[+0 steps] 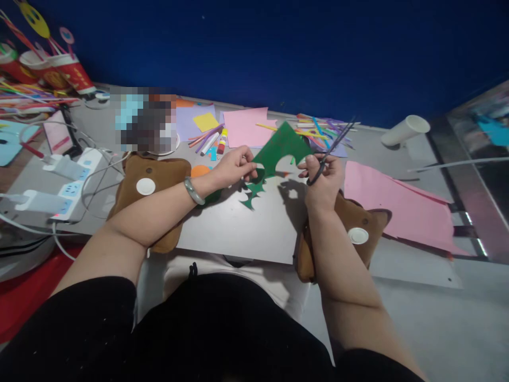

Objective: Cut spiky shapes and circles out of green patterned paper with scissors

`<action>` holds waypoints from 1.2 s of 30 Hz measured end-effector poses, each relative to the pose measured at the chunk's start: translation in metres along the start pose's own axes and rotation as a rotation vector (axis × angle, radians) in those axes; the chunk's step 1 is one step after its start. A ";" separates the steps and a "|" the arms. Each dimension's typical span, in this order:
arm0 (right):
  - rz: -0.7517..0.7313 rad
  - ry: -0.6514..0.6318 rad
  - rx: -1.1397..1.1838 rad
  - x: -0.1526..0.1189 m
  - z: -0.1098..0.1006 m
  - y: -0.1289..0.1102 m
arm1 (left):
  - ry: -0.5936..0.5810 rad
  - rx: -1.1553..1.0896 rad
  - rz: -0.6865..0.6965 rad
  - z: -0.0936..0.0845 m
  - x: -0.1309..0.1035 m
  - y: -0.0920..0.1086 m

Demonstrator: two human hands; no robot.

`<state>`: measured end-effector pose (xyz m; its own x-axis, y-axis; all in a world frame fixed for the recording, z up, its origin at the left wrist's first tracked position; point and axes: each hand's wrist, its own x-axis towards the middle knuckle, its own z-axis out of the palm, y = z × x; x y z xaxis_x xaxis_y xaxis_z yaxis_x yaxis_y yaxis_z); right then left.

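A sheet of green paper (274,146) with rounded pieces cut out of its lower edge is held up over the table. My left hand (237,167) pinches its left corner, where a jagged strip hangs down. Black scissors (338,139) are in my right hand (326,178), their blades pointing up and away to the right. The fingers of that hand are also at the right corner of the green paper; whether they grip it I cannot tell. An orange paper circle (200,171) lies beside my left forearm, with a dark green piece partly hidden there.
Brown cushions (159,172) lie under both forearms. Behind are pink paper (246,124), a glue stick (222,142) and several coloured sticks. Pink sheets (393,201) and a white cup (405,131) are on the right. A power strip (75,185) with cables stands left.
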<state>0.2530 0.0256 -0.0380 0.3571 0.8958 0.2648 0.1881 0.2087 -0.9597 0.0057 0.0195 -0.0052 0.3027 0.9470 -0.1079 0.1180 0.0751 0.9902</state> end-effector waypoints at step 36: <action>0.011 -0.317 0.194 -0.019 0.005 -0.008 | -0.026 -0.511 -0.205 0.004 -0.005 0.006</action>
<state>0.2403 0.0092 -0.0354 0.0508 0.9691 0.2414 -0.0016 0.2418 -0.9703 0.0086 0.0135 0.0011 0.3453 0.8896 -0.2989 -0.2950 0.4052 0.8653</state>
